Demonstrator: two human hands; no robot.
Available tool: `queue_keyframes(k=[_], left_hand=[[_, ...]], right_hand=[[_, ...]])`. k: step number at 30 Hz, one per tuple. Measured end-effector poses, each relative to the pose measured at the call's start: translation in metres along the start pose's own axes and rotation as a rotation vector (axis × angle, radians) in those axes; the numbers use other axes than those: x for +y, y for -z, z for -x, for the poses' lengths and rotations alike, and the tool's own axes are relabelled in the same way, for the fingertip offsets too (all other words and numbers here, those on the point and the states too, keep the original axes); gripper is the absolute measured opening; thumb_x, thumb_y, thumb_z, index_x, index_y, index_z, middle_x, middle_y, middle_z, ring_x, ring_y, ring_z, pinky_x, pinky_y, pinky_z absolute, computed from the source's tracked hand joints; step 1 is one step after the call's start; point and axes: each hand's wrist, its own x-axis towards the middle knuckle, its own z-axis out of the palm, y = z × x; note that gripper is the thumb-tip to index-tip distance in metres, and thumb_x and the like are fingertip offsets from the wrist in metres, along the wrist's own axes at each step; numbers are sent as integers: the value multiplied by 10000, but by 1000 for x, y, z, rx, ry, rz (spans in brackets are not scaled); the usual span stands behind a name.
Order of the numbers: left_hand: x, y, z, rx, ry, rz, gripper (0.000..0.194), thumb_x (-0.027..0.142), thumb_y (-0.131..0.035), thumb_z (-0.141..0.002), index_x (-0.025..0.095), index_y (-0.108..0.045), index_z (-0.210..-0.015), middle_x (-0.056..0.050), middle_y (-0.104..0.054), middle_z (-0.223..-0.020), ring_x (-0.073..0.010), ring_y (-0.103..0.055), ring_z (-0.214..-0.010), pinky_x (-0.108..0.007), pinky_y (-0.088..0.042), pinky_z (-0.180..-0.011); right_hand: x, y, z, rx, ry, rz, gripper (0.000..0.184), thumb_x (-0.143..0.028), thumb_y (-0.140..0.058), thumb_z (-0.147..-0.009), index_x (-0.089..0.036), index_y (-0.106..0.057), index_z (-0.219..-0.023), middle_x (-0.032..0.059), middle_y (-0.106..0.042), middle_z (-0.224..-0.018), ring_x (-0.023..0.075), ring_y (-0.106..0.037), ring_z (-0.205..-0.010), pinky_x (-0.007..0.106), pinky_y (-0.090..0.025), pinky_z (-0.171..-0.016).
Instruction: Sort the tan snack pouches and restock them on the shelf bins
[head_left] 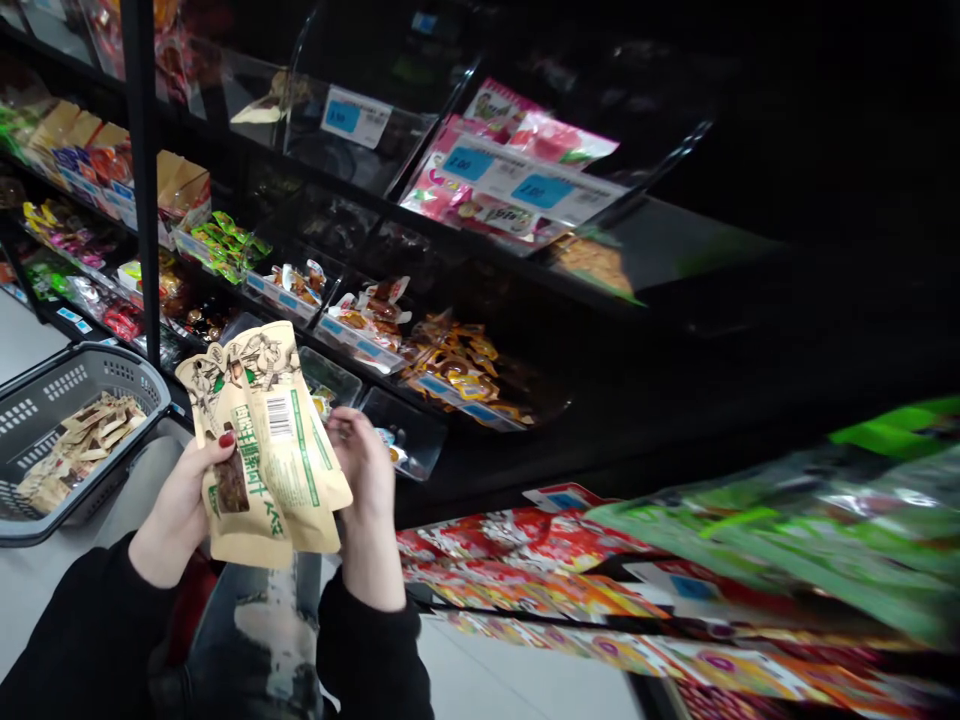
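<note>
Two or more tan snack pouches [259, 450] overlap in front of me, printed with green lettering, line drawings and a barcode. A small window on the front one shows brown contents. My left hand [184, 495] is closed on their left side, thumb pressed on the front. My right hand [364, 465] is at their right edge with its fingers curled; part of it is hidden behind the pouches. To the left, a grey plastic basket [146, 385] holds a pile of small tan packets [90, 450].
Black shelves with clear bins run across the back, holding pink packets [555, 140], orange-brown wrapped snacks [457, 360] and green packets [225, 245]. Blurred green bags [825, 520] and red packets [517, 535] hang at the right. A black post [142, 200] stands behind the basket.
</note>
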Motion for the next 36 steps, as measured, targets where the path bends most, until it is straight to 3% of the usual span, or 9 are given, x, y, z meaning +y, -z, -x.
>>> queue_keyframes(k=[2,4,6,9,13,19,25,31,36], left_hand=[[-2,0,-1,0,-3,-14,291,152,-774,-543,175,-612,-783,-52,-751,-790,-278,-724,-835,-361,-597,-760],[-3,-1,-1,-36,-35,-52,337,145,-778,-571,167,-640,-877,-61,-758,-865,-273,-716,-884,-359,-582,-808],[-5,-5,-1,-79,-101,-106,411,133,-780,-595,160,-652,-985,-72,-755,-958,-275,-698,-955,-357,-558,-864],[-7,-9,0,-89,-193,-171,504,115,-777,-612,151,-647,-1098,-88,-737,-1061,-293,-666,-1038,-362,-526,-918],[-9,-7,-3,-84,-182,-150,556,212,-812,-628,148,-636,-1151,-108,-732,-1075,-312,-659,-1048,-390,-524,-915],[-7,2,-7,-118,-116,-98,531,475,-832,-588,138,-687,-972,-130,-753,-957,-323,-685,-982,-421,-532,-895],[-11,-4,-6,-91,-96,-139,448,389,-860,-563,133,-689,-888,-125,-760,-898,-316,-705,-911,-405,-559,-820],[-19,-14,-2,-87,-96,-158,346,299,-853,-535,136,-705,-802,-93,-761,-848,-321,-696,-919,-406,-553,-824],[-17,-11,-1,-120,-157,-189,346,288,-852,-543,141,-705,-819,-87,-757,-842,-314,-688,-936,-398,-545,-836]], right_hand=[[-19,0,14,94,208,134,157,-363,-543,-829,-221,-593,-786,-26,-536,-711,129,-496,-664,270,-390,-649],[-37,-6,33,44,456,468,130,-335,-564,-836,-230,-608,-774,-1,-574,-743,165,-509,-749,302,-385,-705],[-47,-17,50,-108,466,828,130,-359,-632,-794,-231,-627,-819,34,-630,-774,216,-510,-806,347,-380,-743],[-45,-34,57,-166,290,1092,232,-389,-677,-747,-213,-614,-884,80,-668,-828,257,-518,-816,384,-377,-758],[-30,-37,48,-258,134,988,125,-343,-568,-823,-218,-554,-827,42,-646,-778,205,-539,-725,313,-379,-674],[-34,-21,36,-161,50,648,213,-387,-498,-843,-216,-485,-718,-51,-520,-599,112,-450,-539,230,-344,-521],[-36,-12,35,-63,53,614,257,-442,-511,-838,-209,-507,-729,-53,-499,-597,108,-430,-544,231,-345,-526],[-33,-19,41,-40,62,631,265,-446,-503,-849,-209,-500,-731,-49,-507,-603,116,-445,-561,239,-356,-543],[-33,-28,49,-12,110,626,256,-424,-498,-863,-209,-500,-724,-44,-517,-617,117,-457,-576,238,-366,-557]])
